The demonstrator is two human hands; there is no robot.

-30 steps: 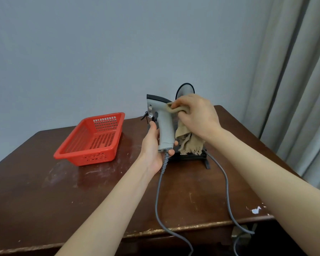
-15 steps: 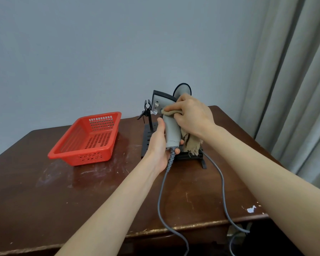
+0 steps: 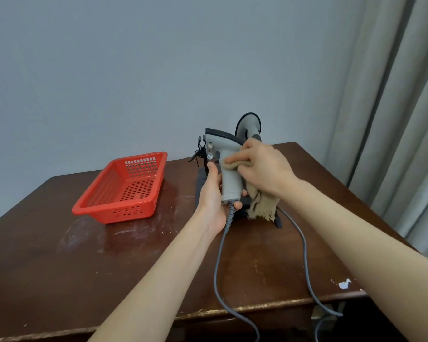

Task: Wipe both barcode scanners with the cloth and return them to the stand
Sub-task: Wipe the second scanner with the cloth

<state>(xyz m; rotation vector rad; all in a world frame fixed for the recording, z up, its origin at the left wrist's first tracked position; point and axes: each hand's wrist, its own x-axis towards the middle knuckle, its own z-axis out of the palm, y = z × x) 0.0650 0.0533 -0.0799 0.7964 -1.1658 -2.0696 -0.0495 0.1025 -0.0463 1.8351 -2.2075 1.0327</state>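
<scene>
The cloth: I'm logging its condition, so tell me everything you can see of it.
The cloth is tan, woven-looking fabric with a frayed lower edge. The right hand grips its bunched upper part and presses it against the handle of the grey scanner; the rest hangs loose below the hand, in front of the black stand.

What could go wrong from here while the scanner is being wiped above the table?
1. The left hand grips the scanner only low on its handle while the right hand rubs the cloth against it; a firm stroke might twist it loose.
2. The cloth's frayed end hangs close in front of the stand, where it could snag.
3. The scanner's cable drops over the table edge; catching it could tug the scanner.
</scene>
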